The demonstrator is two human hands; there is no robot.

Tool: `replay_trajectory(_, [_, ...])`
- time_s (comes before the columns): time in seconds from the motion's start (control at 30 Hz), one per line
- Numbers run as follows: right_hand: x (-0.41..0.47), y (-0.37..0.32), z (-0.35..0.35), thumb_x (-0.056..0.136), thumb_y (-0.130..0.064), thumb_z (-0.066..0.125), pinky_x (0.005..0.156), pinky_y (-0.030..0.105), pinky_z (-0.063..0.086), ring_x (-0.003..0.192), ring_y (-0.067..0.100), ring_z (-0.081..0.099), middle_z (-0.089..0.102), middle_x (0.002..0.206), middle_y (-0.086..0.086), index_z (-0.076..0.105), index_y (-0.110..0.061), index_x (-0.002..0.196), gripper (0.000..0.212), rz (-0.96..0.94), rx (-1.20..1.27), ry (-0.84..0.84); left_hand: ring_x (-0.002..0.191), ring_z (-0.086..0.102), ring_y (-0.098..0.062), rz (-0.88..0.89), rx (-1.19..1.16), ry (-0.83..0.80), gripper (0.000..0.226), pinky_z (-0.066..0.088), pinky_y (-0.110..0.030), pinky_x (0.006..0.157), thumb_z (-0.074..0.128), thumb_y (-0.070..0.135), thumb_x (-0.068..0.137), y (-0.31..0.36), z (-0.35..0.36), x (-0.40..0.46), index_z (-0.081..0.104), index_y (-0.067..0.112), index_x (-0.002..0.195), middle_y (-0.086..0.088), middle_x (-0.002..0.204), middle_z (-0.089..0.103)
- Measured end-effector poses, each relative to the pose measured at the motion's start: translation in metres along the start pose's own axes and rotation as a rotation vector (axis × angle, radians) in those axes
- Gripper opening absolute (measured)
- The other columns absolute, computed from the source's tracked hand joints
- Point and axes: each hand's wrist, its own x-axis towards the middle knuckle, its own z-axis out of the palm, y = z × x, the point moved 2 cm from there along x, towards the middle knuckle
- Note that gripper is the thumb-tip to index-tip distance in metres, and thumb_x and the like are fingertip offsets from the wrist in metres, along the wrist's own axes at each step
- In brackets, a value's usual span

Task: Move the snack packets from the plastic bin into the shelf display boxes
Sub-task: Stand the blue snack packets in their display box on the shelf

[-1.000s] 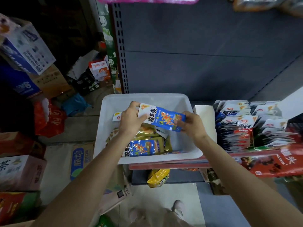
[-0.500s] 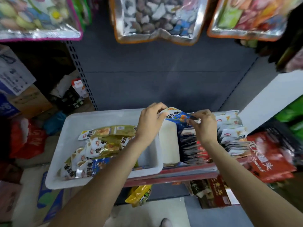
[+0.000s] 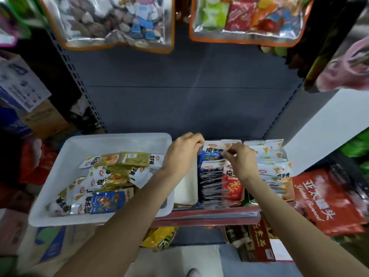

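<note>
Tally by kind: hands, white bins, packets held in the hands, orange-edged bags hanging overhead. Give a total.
Hands: 2, left hand, right hand
Bins: 1, white bin
Held packets: 1, blue packet
Hanging: 2, left orange-edged bag, right orange-edged bag
Total: 6

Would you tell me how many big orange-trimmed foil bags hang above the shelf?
2. One orange-trimmed bag hangs upper left, showing brownish pieces and a cartoon figure; the other hangs upper right with colourful sweets. More may hang beyond the top edge of the frame.
</note>
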Motion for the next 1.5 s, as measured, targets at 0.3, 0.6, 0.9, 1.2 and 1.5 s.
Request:
replay_trajectory(0.3, [0.001, -0.007, -0.011, 0.087, -0.015, 0.065, 0.067, 0.026, 0.043, 0.078, 0.021, 0.062, 0.068, 0.086, 0.007, 0.070, -0.007, 0.089, 0.009, -0.170, 0.127, 0.052, 0.082, 0.065, -0.018, -0.019, -0.087, 0.028, 0.009, 0.055, -0.040, 0.069, 0.063, 0.010, 0.087, 0.001, 0.017, -0.007, 0.061, 0.010, 0.096, -0.001, 0.089, 0.068])
replay_trajectory(0.6, [0.000, -0.027, 0.009, 0.090, -0.013, 0.057, 0.068, 0.034, 0.047, 0.088, 0.029, 0.058, 0.066, 0.091, 0.010, 0.070, -0.013, 0.097, 0.015, -0.312, -0.243, -0.076, 0.087, 0.062, -0.020, -0.207, 0.082, -0.167, 0.014, 0.051, -0.033, 0.072, 0.058, 0.021, 0.092, -0.013, 0.021, -0.011, 0.064, 0.021, 0.104, 0.001, 0.098, 0.067])
replay_trajectory(0.9, [-0.035, -0.092, 0.054, 0.086, -0.012, 0.062, 0.075, 0.036, 0.050, 0.098, 0.027, 0.056, 0.063, 0.099, 0.009, 0.066, -0.010, 0.104, 0.018, -0.511, -0.146, -0.217, 0.079, 0.055, -0.008, -0.233, 0.004, -0.076, 0.012, 0.044, -0.024, 0.066, 0.061, 0.016, 0.088, -0.078, -0.030, -0.055, 0.064, 0.015, 0.100, 0.004, 0.096, 0.063])
replay_trajectory(1.2, [-0.074, -0.137, 0.157, 0.097, -0.028, 0.046, 0.089, 0.039, 0.047, 0.108, 0.032, 0.058, 0.062, 0.119, 0.014, 0.053, -0.010, 0.122, 0.032, -0.215, -0.209, -0.854, 0.120, 0.051, -0.023, -0.423, 0.075, -0.445, 0.038, 0.045, -0.038, 0.096, 0.056, 0.025, 0.094, -0.205, -0.069, -0.142, 0.054, 0.016, 0.130, -0.004, 0.131, 0.053])
replay_trajectory(1.5, [-0.090, -0.175, 0.163, 0.098, -0.052, 0.027, 0.106, 0.030, 0.027, 0.133, 0.025, 0.038, 0.039, 0.147, 0.008, 0.034, -0.021, 0.144, 0.055, 0.042, -0.212, -1.233, 0.134, 0.037, -0.026, -0.379, 0.169, -0.713, 0.050, 0.034, -0.035, 0.105, 0.040, 0.040, 0.099, -0.224, -0.080, -0.151, 0.039, 0.015, 0.142, -0.006, 0.150, 0.033])
